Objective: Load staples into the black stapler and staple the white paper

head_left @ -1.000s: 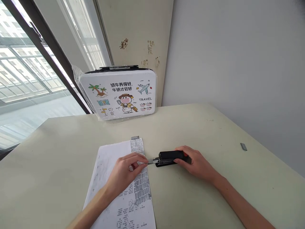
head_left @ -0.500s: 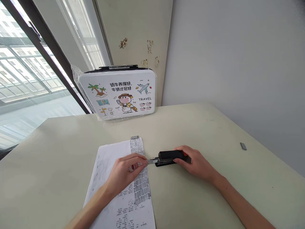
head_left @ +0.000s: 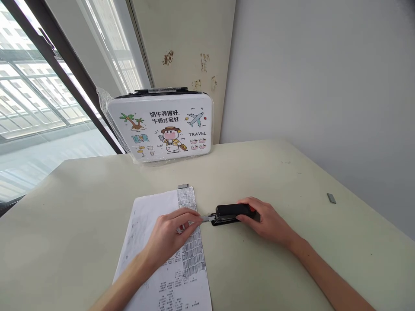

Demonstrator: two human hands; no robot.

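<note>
My right hand [head_left: 264, 220] is wrapped around the rear of a black stapler [head_left: 228, 210] lying on the table, its nose pointing left. A small red mark shows near my thumb and fingers. Between the thumb and fingertips of my left hand [head_left: 173, 226] is a silver strip of staples [head_left: 206, 218]. The strip's right end meets the stapler's front; how far in it sits is hard to see. Beneath my left hand and forearm lie printed paper sheets [head_left: 155, 272], with a dense dark pattern along their upper right edge.
A short grey staple strip [head_left: 183, 186] lies at the top edge of the paper. Another grey strip [head_left: 331, 198] rests far right on the pale table [head_left: 259, 276]. At the back stands a white cartoon-printed case [head_left: 162, 129] in clear plastic, near the window and wall.
</note>
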